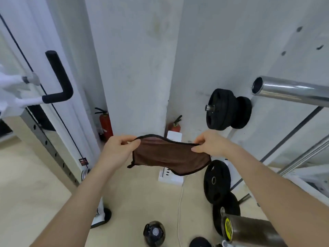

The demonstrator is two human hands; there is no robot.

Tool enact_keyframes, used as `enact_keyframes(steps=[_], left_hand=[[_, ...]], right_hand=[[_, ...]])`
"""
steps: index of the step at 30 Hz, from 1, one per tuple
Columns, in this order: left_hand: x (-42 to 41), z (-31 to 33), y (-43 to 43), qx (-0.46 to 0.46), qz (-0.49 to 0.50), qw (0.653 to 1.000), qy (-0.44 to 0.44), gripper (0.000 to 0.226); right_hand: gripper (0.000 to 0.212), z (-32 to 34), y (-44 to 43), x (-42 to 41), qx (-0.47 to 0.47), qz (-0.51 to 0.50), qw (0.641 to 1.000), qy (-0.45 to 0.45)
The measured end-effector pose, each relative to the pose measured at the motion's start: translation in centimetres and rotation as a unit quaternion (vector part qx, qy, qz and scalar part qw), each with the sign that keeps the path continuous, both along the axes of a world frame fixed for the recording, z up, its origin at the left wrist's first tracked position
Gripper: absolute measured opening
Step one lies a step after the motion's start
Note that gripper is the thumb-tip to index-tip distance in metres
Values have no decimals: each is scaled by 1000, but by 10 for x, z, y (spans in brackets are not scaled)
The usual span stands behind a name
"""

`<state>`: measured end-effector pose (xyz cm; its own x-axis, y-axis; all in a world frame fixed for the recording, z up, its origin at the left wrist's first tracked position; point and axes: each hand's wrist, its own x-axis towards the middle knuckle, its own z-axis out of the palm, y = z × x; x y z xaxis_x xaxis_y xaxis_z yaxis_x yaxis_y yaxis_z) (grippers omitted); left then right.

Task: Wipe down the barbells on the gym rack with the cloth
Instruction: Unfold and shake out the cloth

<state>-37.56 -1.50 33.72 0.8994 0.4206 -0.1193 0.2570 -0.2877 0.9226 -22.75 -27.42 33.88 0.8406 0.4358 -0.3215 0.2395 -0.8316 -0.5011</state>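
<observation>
Cloth [170, 155] hangs stretched between left hand [118, 148] and right hand [210, 143], each pinching a top corner, apparently to spread it flat for wiping. Chrome barbell [292, 90] sits untouched, well apart, up at right on the rack.

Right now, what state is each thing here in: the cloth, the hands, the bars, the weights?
cloth: held spread in the air, touching no bar
left hand: pinching the cloth's top left edge
right hand: pinching its top right edge
chrome bar: bare sleeve end, no plates on it
weight plates: stored on a peg
fire extinguisher: standing upright
</observation>
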Motion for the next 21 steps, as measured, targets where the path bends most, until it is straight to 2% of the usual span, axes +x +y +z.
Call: enact_keyframes(steps=[3, 7, 9, 12, 13, 16, 21], left_hand=[[52, -13, 1, -56, -37, 997, 47, 17], [124, -33, 3, -197, -16, 972, 125, 27], [162, -53, 7, -226, 23, 965, 127, 33], [227, -94, 15, -231, 44, 966, 110, 13], [245, -105, 17, -235, 30, 966, 107, 2], [303, -134, 21, -209, -19, 975, 74, 33], [375, -163, 26, -153, -72, 985, 19, 58]], right_hand=[[15, -26, 8, 33, -8, -28, 1000, 8], [15, -51, 19, 70, 17, -130, 989, 76], [17, -60, 26, 89, 52, -220, 961, 160], [4, -78, 47, 124, 116, -321, 915, 216], [5, -84, 54, 134, 137, -349, 904, 207], [21, -106, 73, 171, 204, -417, 874, 141], [42, -147, 90, 230, 209, -417, 884, -37]])
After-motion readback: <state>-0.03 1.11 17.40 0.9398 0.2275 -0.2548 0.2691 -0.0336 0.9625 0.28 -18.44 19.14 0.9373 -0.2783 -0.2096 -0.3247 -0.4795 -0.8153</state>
